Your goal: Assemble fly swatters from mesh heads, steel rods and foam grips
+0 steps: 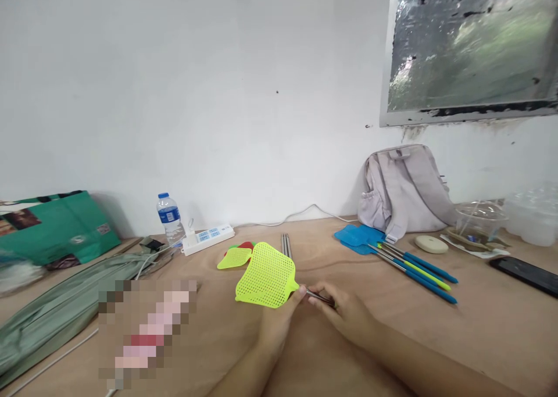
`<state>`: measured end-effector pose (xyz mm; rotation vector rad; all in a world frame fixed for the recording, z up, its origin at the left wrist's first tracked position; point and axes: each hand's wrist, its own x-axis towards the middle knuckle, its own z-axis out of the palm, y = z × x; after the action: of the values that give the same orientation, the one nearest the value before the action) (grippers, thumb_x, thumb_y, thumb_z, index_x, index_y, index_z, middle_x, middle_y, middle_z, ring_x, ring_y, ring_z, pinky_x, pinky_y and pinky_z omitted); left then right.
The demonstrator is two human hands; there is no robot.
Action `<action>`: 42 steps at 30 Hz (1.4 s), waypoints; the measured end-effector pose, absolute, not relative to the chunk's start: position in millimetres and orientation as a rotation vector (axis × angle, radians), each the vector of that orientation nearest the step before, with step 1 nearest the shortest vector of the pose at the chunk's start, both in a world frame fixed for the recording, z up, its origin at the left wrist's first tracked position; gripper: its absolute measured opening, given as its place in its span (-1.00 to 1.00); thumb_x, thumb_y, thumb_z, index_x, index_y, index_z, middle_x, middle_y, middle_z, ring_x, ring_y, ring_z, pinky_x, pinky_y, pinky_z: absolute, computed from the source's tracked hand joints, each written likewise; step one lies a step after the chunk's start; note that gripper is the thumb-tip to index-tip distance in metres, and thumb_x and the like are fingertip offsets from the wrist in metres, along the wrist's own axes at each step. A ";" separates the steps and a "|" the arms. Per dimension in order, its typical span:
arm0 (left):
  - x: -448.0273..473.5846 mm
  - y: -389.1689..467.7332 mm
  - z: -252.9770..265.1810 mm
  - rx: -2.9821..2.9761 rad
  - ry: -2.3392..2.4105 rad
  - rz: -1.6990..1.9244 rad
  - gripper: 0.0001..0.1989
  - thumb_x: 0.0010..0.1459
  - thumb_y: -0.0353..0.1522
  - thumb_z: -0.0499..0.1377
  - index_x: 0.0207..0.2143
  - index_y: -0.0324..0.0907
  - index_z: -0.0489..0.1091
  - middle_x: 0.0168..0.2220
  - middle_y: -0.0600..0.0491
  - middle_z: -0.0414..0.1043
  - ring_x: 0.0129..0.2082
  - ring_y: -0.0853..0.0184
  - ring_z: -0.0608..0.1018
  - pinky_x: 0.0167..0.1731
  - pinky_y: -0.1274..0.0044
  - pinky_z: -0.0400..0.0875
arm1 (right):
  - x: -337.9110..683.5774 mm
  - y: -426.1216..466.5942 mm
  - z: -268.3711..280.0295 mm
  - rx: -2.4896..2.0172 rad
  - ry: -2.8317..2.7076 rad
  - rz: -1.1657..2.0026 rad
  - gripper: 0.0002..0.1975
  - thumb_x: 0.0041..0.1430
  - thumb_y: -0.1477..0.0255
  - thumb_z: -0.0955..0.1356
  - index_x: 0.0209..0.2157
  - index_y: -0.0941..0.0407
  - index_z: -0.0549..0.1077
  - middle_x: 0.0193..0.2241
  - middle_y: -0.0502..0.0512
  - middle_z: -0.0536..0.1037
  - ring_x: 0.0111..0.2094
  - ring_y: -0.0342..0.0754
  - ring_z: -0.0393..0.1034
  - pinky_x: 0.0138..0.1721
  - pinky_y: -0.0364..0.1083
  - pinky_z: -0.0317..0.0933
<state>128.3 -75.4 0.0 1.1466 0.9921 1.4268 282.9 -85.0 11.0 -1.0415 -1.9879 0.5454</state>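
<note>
A yellow-green fly swatter head, perforated all over, is tilted up above the table. My left hand pinches its neck between thumb and fingers. Thin and metallic, a rod runs from that neck into my right hand, whose fingers are closed around it. How the rod and the head meet is hidden by my left thumb. Behind the held head lie another yellow-green swatter head and a red one, partly covered. Several bare metal rods lie just beyond, pointing toward the wall.
Blue swatters with blue and yellow-green handles lie to the right. Around them are a grey backpack, a cream round case, a plastic cup and a phone. Leftward stand a water bottle, a power strip and a green bag.
</note>
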 end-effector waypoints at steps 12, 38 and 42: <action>122.2 -75.3 10.2 1.349 1.104 1.359 -0.77 -0.16 -0.20 0.25 -0.59 -0.19 0.40 -0.55 0.03 0.44 -0.45 0.26 0.48 -0.29 0.44 0.33 | 284.4 -87.8 23.7 -1.005 -2.179 0.581 -0.66 0.23 0.28 0.08 -0.45 0.10 0.32 -0.53 -0.03 0.40 -0.48 -0.16 0.29 -0.44 -0.20 0.08; 113.1 -75.5 17.7 1.030 0.882 1.357 -0.71 -0.30 -0.24 0.33 -0.53 -0.26 0.42 -0.53 0.04 0.44 -0.52 0.33 0.47 -0.36 0.45 0.36 | 299.1 -80.7 20.9 -1.050 -2.389 0.487 -0.73 0.23 0.32 0.09 -0.35 0.12 0.32 -0.53 -0.03 0.36 -0.49 -0.17 0.23 -0.49 -0.20 0.00; 114.6 -75.2 17.6 0.913 0.781 1.366 -0.66 -0.26 -0.26 0.33 -0.40 -0.26 0.43 -0.38 -0.01 0.48 -0.48 0.33 0.50 -0.35 0.47 0.37 | 299.7 -78.1 16.1 -1.089 -2.361 0.439 -0.74 0.22 0.33 0.10 -0.36 0.12 0.33 -0.49 0.01 0.40 -0.45 -0.14 0.27 -0.45 -0.19 0.03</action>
<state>114.6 -75.2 17.6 0.9132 0.7811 1.3656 299.7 -78.1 16.1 -1.0889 -2.3609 0.4390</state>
